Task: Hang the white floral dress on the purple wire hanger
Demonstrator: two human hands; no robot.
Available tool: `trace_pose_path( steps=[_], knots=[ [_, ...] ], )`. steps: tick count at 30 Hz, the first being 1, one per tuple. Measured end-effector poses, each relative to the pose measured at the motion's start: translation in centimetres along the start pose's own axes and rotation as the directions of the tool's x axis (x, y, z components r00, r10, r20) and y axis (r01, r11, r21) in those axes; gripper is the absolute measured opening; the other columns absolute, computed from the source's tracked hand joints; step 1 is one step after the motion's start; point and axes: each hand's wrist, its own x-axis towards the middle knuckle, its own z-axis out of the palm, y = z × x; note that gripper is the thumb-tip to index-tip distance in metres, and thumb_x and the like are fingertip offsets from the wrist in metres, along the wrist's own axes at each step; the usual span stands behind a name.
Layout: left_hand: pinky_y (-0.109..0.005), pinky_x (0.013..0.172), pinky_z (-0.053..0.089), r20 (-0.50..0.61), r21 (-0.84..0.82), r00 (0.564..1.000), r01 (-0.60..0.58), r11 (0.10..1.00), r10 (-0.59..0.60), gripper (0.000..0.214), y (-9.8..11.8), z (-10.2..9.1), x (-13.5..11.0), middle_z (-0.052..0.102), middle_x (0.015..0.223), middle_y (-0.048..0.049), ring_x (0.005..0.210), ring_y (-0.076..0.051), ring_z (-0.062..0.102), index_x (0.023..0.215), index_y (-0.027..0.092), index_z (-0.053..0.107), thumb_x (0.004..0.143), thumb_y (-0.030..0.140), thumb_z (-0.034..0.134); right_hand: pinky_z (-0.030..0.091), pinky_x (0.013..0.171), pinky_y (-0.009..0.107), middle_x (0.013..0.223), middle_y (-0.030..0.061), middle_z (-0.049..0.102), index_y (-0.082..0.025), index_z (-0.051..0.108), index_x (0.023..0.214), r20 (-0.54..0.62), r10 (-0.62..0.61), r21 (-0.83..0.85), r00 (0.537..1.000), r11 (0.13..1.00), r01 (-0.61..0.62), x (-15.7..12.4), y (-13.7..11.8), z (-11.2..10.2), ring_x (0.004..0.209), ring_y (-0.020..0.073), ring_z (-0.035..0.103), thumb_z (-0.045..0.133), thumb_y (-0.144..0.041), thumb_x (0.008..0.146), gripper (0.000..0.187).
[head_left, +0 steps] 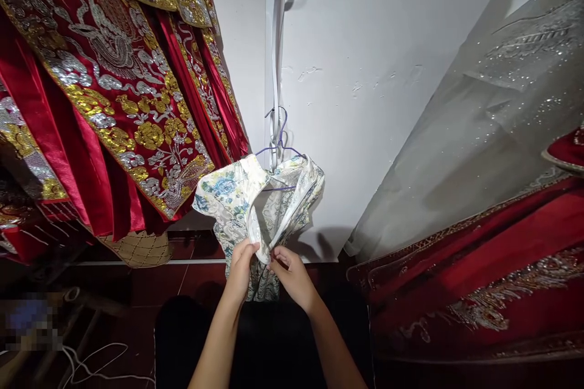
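A small white garment with a blue and yellow floral print (pixel 237 194) hangs on a purple wire hanger (pixel 280 144) against a white wall. My left hand (pixel 240 270) pinches the garment's front opening from the left, fingers closed on the cloth. Just to its right, my right hand (pixel 292 276) pinches the same edge. Both hands meet at the lower middle of the garment, their forearms rising from the bottom of the view.
Red robes with heavy gold and silver embroidery (pixel 114 91) hang at the left. A grey sequinned gown (pixel 483 127) and more red embroidered cloth (pixel 479 279) fill the right. A white strap (pixel 276 61) runs down the wall. Dark red floor tiles (pixel 137 304) and a white cord (pixel 91 361) lie below.
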Motion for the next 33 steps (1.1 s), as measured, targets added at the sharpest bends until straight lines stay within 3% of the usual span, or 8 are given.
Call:
trace_pose_path(
  steps=[4, 6, 10, 14, 19, 23, 28, 33],
  knots=[
    [-0.03, 0.079, 0.048, 0.05, 0.131, 0.997, -0.071, 0.989, 0.065, 0.017, -0.8, -1.2, 0.1, 0.066, 0.088, -0.0051, 0.084, -0.02, 0.061, 0.09, 0.018, 0.066, 0.084, 0.03, 0.055, 0.044, 0.062, 0.028, 0.071, 0.0026, 0.062, -0.018, 0.059, 0.078, 0.008, 0.093, -0.017, 0.996, 0.996, -0.093, -0.2, 0.0, -0.8, 0.065, 0.016, 0.057, 0.062, -0.048, 0.087, 0.032],
    [-0.029, 0.079, 0.047, 0.108, 0.27, 0.992, -0.091, 0.958, 0.064, 0.012, -1.8, -1.7, 0.0, 0.064, 0.084, -0.0035, 0.084, -0.019, 0.06, 0.089, 0.018, 0.065, 0.08, 0.022, 0.058, 0.044, 0.063, 0.028, 0.07, 0.0029, 0.063, -0.017, 0.06, 0.077, 0.049, 0.096, -0.021, 0.994, 0.995, -0.095, -0.2, -0.1, -1.1, 0.065, 0.0156, 0.057, 0.063, -0.048, 0.087, 0.032],
    [-0.03, 0.085, 0.046, 0.193, 0.446, 0.977, -0.166, 0.879, 0.086, 0.022, -3.5, -1.5, -0.7, 0.064, 0.09, -0.0034, 0.088, -0.019, 0.059, 0.1, 0.018, 0.064, 0.079, 0.017, 0.06, 0.045, 0.065, 0.029, 0.069, 0.0027, 0.063, -0.016, 0.061, 0.076, 0.151, 0.088, 0.033, 0.985, 0.995, -0.094, -0.2, -0.4, -1.2, 0.065, 0.0147, 0.057, 0.066, -0.047, 0.085, 0.033],
    [-0.03, 0.083, 0.047, 0.202, 0.43, 0.974, -0.186, 0.884, 0.107, 0.008, -3.8, -0.5, -1.3, 0.064, 0.082, -0.0026, 0.084, -0.019, 0.06, 0.089, 0.016, 0.064, 0.083, 0.02, 0.058, 0.044, 0.06, 0.027, 0.067, 0.0026, 0.064, -0.015, 0.063, 0.075, 0.207, 0.115, 0.091, 0.972, 0.987, -0.136, -0.3, -0.3, -1.6, 0.06, 0.0129, 0.056, 0.068, -0.051, 0.082, 0.036],
    [-0.026, 0.067, 0.048, 0.182, 0.308, 0.982, -0.095, 0.947, 0.039, 0.004, -3.7, -0.2, -1.4, 0.065, 0.069, -0.0009, 0.068, -0.017, 0.062, 0.08, 0.016, 0.061, 0.082, 0.02, 0.061, 0.035, 0.048, 0.023, 0.055, 0.0018, 0.061, -0.015, 0.062, 0.067, 0.324, 0.205, 0.059, 0.923, 0.97, -0.236, -0.6, -0.8, -2.0, 0.05, 0.012, 0.053, 0.065, -0.055, 0.08, 0.042],
    [-0.025, 0.062, 0.045, 0.158, 0.246, 0.987, -0.034, 0.969, -0.006, 0.005, -4.3, -0.2, -1.5, 0.065, 0.065, -0.0007, 0.062, -0.016, 0.061, 0.077, 0.016, 0.062, 0.079, 0.02, 0.064, 0.031, 0.045, 0.022, 0.047, -0.0015, 0.055, -0.016, 0.062, 0.064, 0.262, 0.25, 0.016, 0.932, 0.965, -0.263, -0.9, -1.5, -1.9, 0.043, 0.0101, 0.048, 0.059, -0.045, 0.084, 0.035],
    [-0.023, 0.058, 0.039, 0.132, 0.297, 0.991, -0.026, 0.955, -0.014, 0.014, -4.8, -0.1, -1.5, 0.061, 0.062, -0.0003, 0.059, -0.013, 0.054, 0.065, 0.016, 0.06, 0.073, 0.022, 0.07, 0.026, 0.044, 0.023, 0.038, -0.0057, 0.041, -0.018, 0.056, 0.054, 0.131, 0.245, -0.011, 0.961, 0.969, -0.246, -0.9, -2.5, -2.2, 0.037, 0.0077, 0.034, 0.055, -0.034, 0.084, 0.034],
    [-0.022, 0.056, 0.033, 0.093, 0.4, 0.996, -0.024, 0.916, -0.014, 0.024, -5.4, 0.0, -1.0, 0.048, 0.057, 0.0035, 0.057, -0.011, 0.044, 0.06, 0.017, 0.051, 0.069, 0.023, 0.072, 0.028, 0.046, 0.024, 0.042, -0.0056, 0.043, -0.019, 0.059, 0.06, -0.038, 0.139, 0.072, 0.99, 0.988, -0.136, 1.9, -7.5, -4.3, 0.04, 0.0078, 0.033, 0.057, -0.036, 0.086, 0.032]
  ],
)
